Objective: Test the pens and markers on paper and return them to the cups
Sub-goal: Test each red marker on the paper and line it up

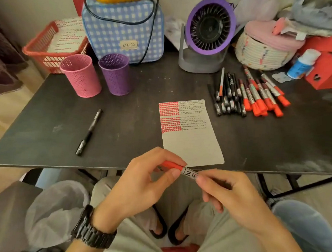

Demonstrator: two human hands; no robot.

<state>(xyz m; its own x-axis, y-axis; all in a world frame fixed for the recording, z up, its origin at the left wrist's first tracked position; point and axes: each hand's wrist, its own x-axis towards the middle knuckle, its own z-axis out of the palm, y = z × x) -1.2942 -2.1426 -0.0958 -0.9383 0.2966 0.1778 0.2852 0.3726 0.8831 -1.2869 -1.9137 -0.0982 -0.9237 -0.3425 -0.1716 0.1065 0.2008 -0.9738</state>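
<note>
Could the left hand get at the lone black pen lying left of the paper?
Probably yes: only bare table lies between the left hand and the black pen. But it now pinches the red marker, so it must let go first.

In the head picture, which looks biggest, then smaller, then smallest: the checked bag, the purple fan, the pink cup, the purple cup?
1. checked bag
2. purple fan
3. pink cup and purple cup: they look about alike, so I won't rank them.
</note>
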